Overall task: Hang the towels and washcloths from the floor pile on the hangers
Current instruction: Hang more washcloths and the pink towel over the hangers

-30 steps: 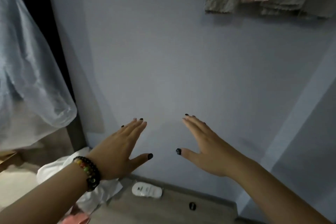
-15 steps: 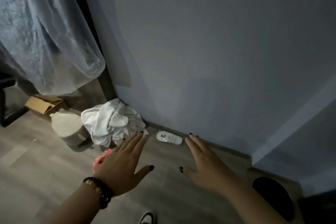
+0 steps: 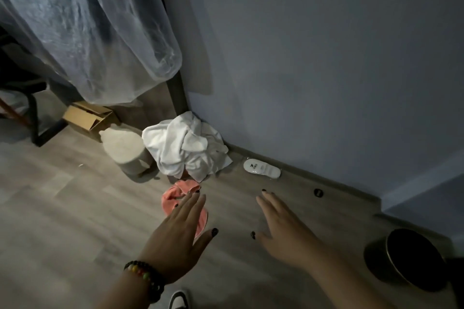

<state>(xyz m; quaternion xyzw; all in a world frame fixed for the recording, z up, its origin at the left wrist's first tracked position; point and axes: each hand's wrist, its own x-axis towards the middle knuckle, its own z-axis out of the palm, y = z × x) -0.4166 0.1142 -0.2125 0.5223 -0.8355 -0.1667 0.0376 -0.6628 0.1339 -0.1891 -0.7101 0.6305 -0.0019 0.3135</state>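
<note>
While your left hand (image 3: 179,236) and right hand (image 3: 283,229) hover flat and empty-fingered, the pink washcloth (image 3: 175,197) lies beneath, beside white towels (image 3: 185,145).

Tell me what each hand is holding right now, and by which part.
Nothing is held. The left hand and right hand are both spread open above the floor, near the pink washcloth.

bare floor (image 3: 241,211) before pile (image 3: 187,148); bin (image 3: 126,152) flanks it.

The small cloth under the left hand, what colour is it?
Coral pink, seen in the head view.
</note>
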